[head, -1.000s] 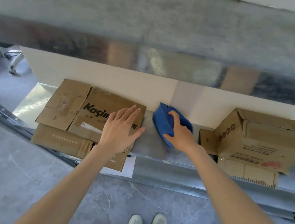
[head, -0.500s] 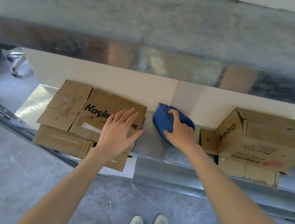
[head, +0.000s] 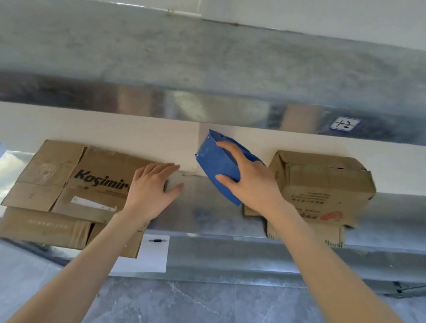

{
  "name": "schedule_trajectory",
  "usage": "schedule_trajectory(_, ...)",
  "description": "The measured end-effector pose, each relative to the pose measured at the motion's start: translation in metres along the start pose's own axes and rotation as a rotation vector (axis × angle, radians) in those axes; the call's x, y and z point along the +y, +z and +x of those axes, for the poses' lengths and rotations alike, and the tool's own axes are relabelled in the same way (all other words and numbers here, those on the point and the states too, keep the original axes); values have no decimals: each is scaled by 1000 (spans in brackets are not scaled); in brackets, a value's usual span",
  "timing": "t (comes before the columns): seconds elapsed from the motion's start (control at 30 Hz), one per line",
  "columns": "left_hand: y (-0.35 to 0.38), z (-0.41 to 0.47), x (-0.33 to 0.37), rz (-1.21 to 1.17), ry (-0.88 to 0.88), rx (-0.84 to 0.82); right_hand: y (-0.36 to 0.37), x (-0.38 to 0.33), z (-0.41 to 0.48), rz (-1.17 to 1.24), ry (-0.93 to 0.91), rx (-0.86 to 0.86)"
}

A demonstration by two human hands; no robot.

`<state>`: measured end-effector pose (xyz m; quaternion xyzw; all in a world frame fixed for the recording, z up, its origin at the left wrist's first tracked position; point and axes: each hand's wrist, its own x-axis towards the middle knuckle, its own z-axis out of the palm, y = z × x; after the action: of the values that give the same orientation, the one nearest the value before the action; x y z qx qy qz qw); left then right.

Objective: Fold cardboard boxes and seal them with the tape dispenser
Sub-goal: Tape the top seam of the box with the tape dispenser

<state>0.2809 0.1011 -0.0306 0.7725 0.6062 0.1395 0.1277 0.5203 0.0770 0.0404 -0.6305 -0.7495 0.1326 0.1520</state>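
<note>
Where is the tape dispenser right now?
Head view, centre: the right hand holds the tape dispenser, between the flat cardboard on the left and the box.

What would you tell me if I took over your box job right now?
Left hand: open, fingers straight, resting on the right edge of the flat Kasimir box at the left of the metal bench.
Right hand: grips the blue tape dispenser, tilted, mid-bench.
Done: one folded box sits at the right on flat cardboard; whether it is taped cannot be seen.
Left: fold the flat Kasimir box, then tape it.
</note>
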Motion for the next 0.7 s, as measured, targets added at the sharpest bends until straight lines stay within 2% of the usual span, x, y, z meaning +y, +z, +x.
schedule_trajectory(0.13,8,10,48,-93,15,-10,-47,29,-23,-43,-40,51)
schedule_trajectory(0.3,30,26,129,-280,28,-49,-93,97,-56,-145,-62,149)
schedule_trajectory(0.5,56,48,218,-509,6,-45,-137,203,-95,-149,17,181)
schedule_trajectory(0.7,74,57,253,-595,-82,-17,-152,280,-110,-123,139,192)
